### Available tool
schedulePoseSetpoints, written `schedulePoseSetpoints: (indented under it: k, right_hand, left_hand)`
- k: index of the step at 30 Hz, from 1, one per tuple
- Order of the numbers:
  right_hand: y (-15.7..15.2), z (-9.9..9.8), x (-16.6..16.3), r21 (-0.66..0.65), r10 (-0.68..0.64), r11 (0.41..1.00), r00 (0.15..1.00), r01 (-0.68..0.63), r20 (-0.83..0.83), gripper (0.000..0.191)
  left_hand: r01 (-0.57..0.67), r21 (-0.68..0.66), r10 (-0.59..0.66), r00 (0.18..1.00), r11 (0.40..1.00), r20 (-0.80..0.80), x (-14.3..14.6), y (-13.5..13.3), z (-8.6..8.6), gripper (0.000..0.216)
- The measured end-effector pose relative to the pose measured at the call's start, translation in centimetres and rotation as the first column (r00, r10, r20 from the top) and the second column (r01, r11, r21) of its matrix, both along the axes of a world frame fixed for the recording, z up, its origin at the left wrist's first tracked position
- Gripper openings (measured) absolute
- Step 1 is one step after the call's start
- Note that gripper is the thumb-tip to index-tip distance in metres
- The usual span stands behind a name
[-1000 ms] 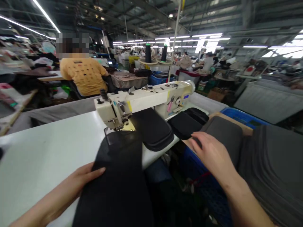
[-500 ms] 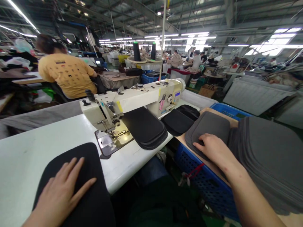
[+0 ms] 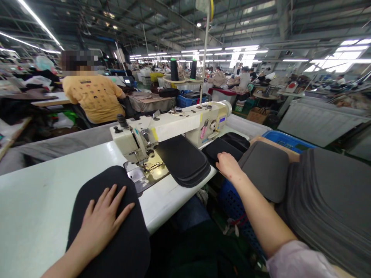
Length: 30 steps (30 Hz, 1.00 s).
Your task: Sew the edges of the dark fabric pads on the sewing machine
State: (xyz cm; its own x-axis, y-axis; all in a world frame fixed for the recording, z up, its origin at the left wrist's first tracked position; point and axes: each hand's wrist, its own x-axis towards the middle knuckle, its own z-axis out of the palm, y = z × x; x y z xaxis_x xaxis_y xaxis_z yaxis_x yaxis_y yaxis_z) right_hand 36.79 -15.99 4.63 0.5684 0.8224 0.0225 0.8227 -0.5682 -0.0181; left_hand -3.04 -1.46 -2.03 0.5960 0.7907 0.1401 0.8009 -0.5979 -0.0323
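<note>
My left hand lies flat, fingers spread, on a black rounded fabric panel at the near edge of the white sewing table. The cream sewing machine stands just beyond it, with a stack of black panels under its arm. My right hand reaches across to a second stack of black panels right of the machine; its fingers curl down onto the stack's edge, and I cannot see whether they grip a piece. A grey padded panel lies just right of that hand.
A tall pile of grey panels fills the right side, over a blue crate. A person in a yellow shirt sits at the table behind. Thread cones and other workstations stand further back.
My right hand left the grey panel and moved left onto the black stack beside the machine. My left hand drew the black panel out from under the needle and now rests flat on it.
</note>
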Motion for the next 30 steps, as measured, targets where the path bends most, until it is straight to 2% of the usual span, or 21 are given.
schedulePoseSetpoints:
  k: [2,4,8,10,12,15,17,20,22,24,28,30]
  right_hand:
    - [1.1,-0.4,0.4,-0.036,-0.028,0.999,1.0,0.028,0.004,0.02]
    - [1.7,0.0,1.2,-0.06,-0.042,0.997,0.999,0.043,0.013,0.026]
    - [1.7,3.6,3.8,-0.025,-0.146,0.989,0.986,0.148,0.087,0.022]
    - [1.3,5.6,4.9,0.059,-0.238,0.971,0.957,0.232,0.168,0.03]
    - [1.0,6.7,5.3,0.16,-0.25,0.962,0.946,0.219,0.208,0.041]
    - [1.3,5.7,4.1,0.178,-0.07,0.983,0.985,0.042,0.155,0.038]
    - [1.7,3.7,2.7,0.093,0.059,0.993,0.995,-0.067,0.078,0.027]
    - [2.5,0.6,1.2,0.006,0.117,0.993,0.993,-0.117,0.002,0.018]
    - [2.9,-0.7,1.0,0.009,0.099,0.995,0.995,-0.099,-0.02,0.02]
    - [3.1,-1.0,1.4,0.043,0.067,0.997,0.996,-0.065,-0.052,0.02]
    - [2.6,0.1,3.9,0.15,-0.035,0.987,0.983,0.062,-0.179,0.009]
    - [1.9,0.9,5.4,0.241,-0.104,0.957,0.965,0.162,-0.239,0.015]
  left_hand:
    - [0.009,0.011,-0.009,1.0,1.0,0.006,-0.2,0.0,-0.2,0.077]
    - [0.015,0.023,-0.015,1.0,1.0,0.018,-0.3,0.0,-0.4,0.076]
    - [0.025,0.051,-0.027,0.999,0.998,0.044,-0.3,0.1,-0.7,0.074]
    - [0.027,0.062,-0.03,0.998,0.998,0.047,-0.3,0.0,-0.8,0.074]
    - [0.024,0.066,-0.027,0.999,0.998,0.046,-0.3,0.0,-0.9,0.073]
    - [0.013,0.059,-0.016,0.999,0.998,0.04,-0.3,-0.2,-0.9,0.071]
    - [0.008,0.045,-0.01,0.999,0.999,0.031,-0.3,-0.3,-0.7,0.07]
    - [0.004,0.023,-0.004,1.0,1.0,0.02,-0.2,-0.5,-0.4,0.069]
    - [0.001,0.013,-0.001,1.0,1.0,0.02,-0.2,-0.6,-0.2,0.068]
    - [0.001,0.009,-0.001,1.0,1.0,0.028,-0.2,-0.6,-0.1,0.068]
    - [0.002,-0.019,-0.001,0.999,1.0,0.033,-0.3,-0.5,-0.2,0.069]
    - [0.007,-0.045,-0.006,0.999,0.999,0.032,-0.4,-0.2,-0.1,0.069]
